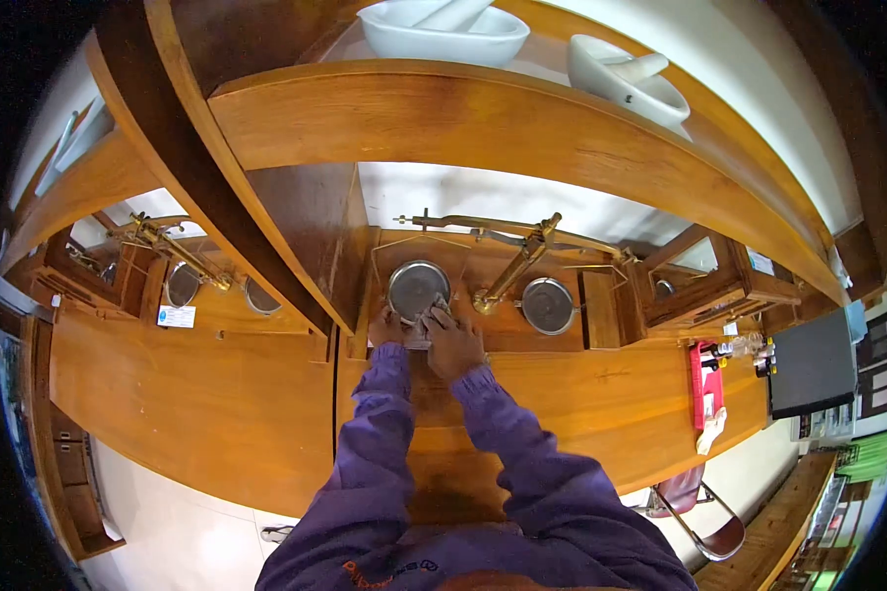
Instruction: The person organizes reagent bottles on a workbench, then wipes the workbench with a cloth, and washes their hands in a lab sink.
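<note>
A brass beam balance [510,264] stands in an open wooden case on the bench, with a left pan [417,288] and a right pan [547,304], both of grey metal. My left hand [385,326] and my right hand [452,345] meet just below the left pan, at the front edge of the case. Together they grip a small grey object [421,335] that I cannot identify. Purple sleeves cover both of my arms.
A second balance [173,251] stands in the bay to the left, behind a wooden divider [311,246]. Two white mortars with pestles [443,28] [629,77] sit on the shelf above. At right lie a red tray [705,384], a dark box [813,364] and a chair [695,507].
</note>
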### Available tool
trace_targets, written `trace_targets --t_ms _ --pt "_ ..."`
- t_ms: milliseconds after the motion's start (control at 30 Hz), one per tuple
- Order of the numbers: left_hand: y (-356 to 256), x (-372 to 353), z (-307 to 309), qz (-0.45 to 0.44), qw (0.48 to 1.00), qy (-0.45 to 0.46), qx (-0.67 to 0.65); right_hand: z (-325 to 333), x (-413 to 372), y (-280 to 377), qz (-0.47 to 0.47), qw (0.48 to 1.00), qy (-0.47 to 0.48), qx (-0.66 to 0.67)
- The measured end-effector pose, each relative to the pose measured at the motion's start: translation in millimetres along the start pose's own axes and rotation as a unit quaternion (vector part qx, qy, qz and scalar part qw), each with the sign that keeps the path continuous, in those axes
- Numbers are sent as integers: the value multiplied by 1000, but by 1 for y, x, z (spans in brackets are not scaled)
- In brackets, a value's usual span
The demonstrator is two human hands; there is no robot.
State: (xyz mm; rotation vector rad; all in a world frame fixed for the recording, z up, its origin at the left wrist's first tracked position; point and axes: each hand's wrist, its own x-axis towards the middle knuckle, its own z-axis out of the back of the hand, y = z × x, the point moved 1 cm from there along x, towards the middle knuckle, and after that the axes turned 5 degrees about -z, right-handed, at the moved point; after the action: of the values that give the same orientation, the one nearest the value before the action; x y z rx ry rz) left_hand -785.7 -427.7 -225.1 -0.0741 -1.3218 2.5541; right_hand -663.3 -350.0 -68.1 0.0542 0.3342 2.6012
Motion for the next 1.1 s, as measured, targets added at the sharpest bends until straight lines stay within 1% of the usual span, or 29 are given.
trace_targets --t_ms 33,100,133,167,233,267,300,333,367,400,467,500,533,600,633,667,700,733,767,800,833,867,900,933,967,1000,1033,1067,1100 --pt "3 1 0 -15 1000 -2 17 2 -15 -9 2 998 -43 55" --pt "-16 -1 11 24 998 40 -39 -11 -50 -34 -7 994 -45 95" --pt "-11 1 2 132 957 23 -256 -16 -67 -46 -13 992 -46 114" --pt "-12 1 -4 239 859 4 -452 -16 -85 -58 -38 991 -34 122" --pt "-17 -1 5 240 867 70 -431 -13 -117 -81 -83 987 -7 141" --pt "-17 0 8 248 865 76 -430 -14 -128 -100 -134 957 -8 259" --pt "-17 0 10 256 862 82 -429 -18 -139 -122 -182 910 -12 373" --pt "-16 -1 13 263 860 87 -428 -18 -147 -139 -225 847 -19 482" --pt "-18 -4 17 255 870 91 -413 -3 -150 -145 -261 777 -60 570" --pt "-18 -8 22 245 879 96 -398 11 -151 -150 -292 695 -102 649" --pt "-22 -18 35 222 898 107 -364 31 -145 -175 -327 783 -149 508" --pt "-22 -31 46 204 908 125 -345 29 -135 -190 -308 816 -189 451" --pt "-26 -45 58 184 914 153 -328 13 -123 -210 -288 844 -226 391" --pt "-24 -76 81 160 904 203 -341 -27 -110 -239 -258 897 -276 229" --pt "4 -92 83 166 858 216 -436 -51 -105 -247 -246 918 -285 127" --pt "33 -109 83 177 801 231 -524 -66 -104 -245 -232 928 -289 23" --pt "4 -130 110 146 878 234 -391 -74 -112 -232 -243 924 -295 19" --pt "-30 -149 136 108 934 231 -252 -82 -124 -214 -253 919 -302 14" --pt "-13 -161 144 107 934 242 -240 -82 -133 -192 -240 929 -281 11" --pt "5 -173 153 109 934 252 -227 -82 -143 -170 -194 948 -252 -9" --pt "15 -184 161 116 932 252 -234 -82 -153 -147 -147 963 -223 -26" --pt "22 -194 170 123 930 251 -240 -85 -164 -130 -65 979 -184 -57" --pt "27 -199 176 126 928 249 -247 -91 -176 -124 -34 988 -144 37" --pt "29 -203 180 140 928 250 -239 -90 -183 -121 -2 986 -106 128" --pt "29 -205 182 152 927 251 -233 -87 -186 -122 31 973 -69 217" --pt "29 -204 182 163 927 251 -228 -78 -186 -134 -12 967 -123 225" --pt "24 -200 181 160 929 246 -225 -48 -180 -148 -51 955 -177 231" --pt "18 -198 180 159 932 238 -223 -25 -170 -169 -88 940 -228 237" --pt "15 -198 177 161 935 230 -218 -19 -153 -204 -117 928 -278 220"
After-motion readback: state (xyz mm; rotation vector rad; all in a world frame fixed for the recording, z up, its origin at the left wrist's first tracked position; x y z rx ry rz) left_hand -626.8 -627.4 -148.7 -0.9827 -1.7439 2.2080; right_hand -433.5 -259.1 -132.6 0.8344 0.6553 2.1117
